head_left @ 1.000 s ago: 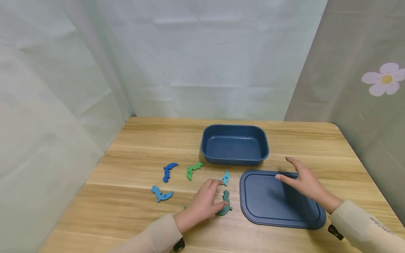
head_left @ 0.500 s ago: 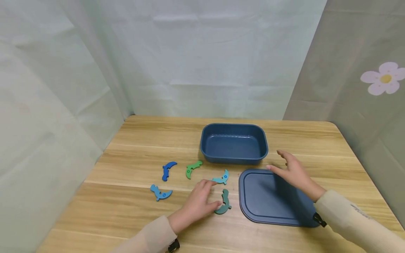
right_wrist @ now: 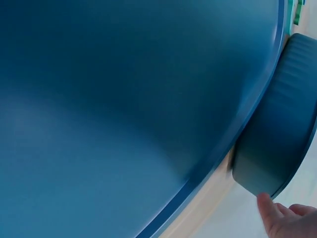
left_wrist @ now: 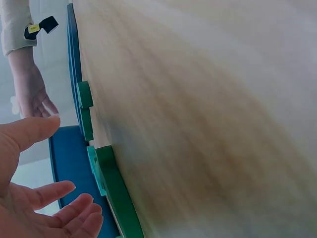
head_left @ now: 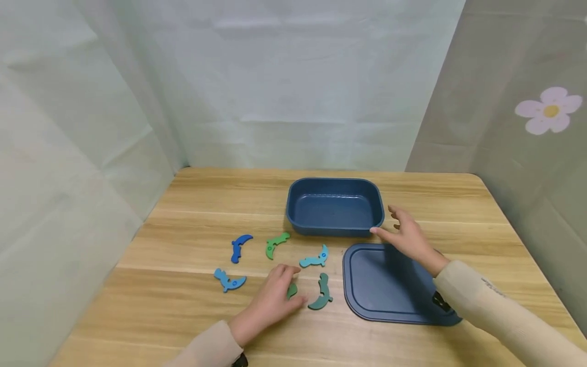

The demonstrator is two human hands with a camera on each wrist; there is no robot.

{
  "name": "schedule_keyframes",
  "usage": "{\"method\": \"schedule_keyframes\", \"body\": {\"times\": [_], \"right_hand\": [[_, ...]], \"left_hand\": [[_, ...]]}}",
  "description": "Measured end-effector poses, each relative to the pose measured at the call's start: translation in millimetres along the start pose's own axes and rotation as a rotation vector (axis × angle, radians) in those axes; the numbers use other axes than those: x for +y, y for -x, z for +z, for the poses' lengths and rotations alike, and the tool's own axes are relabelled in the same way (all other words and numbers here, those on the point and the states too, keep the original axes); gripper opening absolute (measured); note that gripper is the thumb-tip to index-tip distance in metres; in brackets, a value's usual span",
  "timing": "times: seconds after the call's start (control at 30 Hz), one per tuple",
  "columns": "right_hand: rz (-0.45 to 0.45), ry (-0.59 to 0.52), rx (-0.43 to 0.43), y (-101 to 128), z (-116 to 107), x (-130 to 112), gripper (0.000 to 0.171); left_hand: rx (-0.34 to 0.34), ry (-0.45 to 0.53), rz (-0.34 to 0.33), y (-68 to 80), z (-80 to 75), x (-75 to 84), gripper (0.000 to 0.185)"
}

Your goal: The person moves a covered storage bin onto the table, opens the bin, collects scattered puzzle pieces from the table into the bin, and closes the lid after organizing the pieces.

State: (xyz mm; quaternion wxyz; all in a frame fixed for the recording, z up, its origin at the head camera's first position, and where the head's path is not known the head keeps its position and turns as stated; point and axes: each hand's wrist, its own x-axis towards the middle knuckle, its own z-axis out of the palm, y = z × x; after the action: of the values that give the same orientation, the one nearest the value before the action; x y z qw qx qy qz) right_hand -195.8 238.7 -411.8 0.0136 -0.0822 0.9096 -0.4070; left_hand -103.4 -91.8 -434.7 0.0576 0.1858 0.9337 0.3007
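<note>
My left hand (head_left: 269,302) hovers low over the table, thumb and fingers spread on either side of a green curved piece (head_left: 292,290) mostly hidden beneath it. In the left wrist view, that green piece (left_wrist: 119,193) lies beyond the fingers. To its right is a dark green curved piece (head_left: 325,291) with a pointed end; above is a turquoise one (head_left: 314,261). My right hand (head_left: 410,240) reaches over the lid, fingers loosely apart, thumb tip right at the near right corner of a dark blue box (head_left: 335,230). In the right wrist view, a fingertip overlaps the box's edge (right_wrist: 265,181).
A flat dark blue lid (head_left: 390,285) lies on the wooden table (head_left: 160,306) under my right forearm. Similar curved pieces lie to the left: bright green (head_left: 269,250), dark blue (head_left: 236,251) and light blue (head_left: 235,283). Pale curtains (head_left: 293,92) hang behind the table.
My right hand has moved left and away from me, from over the lid to the box's corner. My left hand has drawn back left, uncovering the turquoise and dark green pieces.
</note>
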Motion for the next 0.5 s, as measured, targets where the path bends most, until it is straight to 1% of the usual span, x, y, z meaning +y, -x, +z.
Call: {"method": "schedule_keyframes", "body": {"times": [0.1,0.23,0.4,0.5], "right_hand": [[-0.018,-0.045,-0.016,-5,4,-1,0.093],[-0.031,-0.074,-0.041,-10,8,-3,0.095],[-0.037,-0.074,-0.029,-13,12,-2,0.093],[-0.024,-0.056,-0.014,-13,14,0,0.094]], "left_hand": [[-0.011,-0.007,-0.01,1.2,-1.7,-2.7,0.056],[-0.02,-0.01,-0.019,2.6,-4.2,-7.0,0.055],[-0.028,-0.028,-0.02,4.4,-6.3,-10.2,0.051],[-0.026,-0.042,-0.018,5.3,-6.4,-10.5,0.05]]}}
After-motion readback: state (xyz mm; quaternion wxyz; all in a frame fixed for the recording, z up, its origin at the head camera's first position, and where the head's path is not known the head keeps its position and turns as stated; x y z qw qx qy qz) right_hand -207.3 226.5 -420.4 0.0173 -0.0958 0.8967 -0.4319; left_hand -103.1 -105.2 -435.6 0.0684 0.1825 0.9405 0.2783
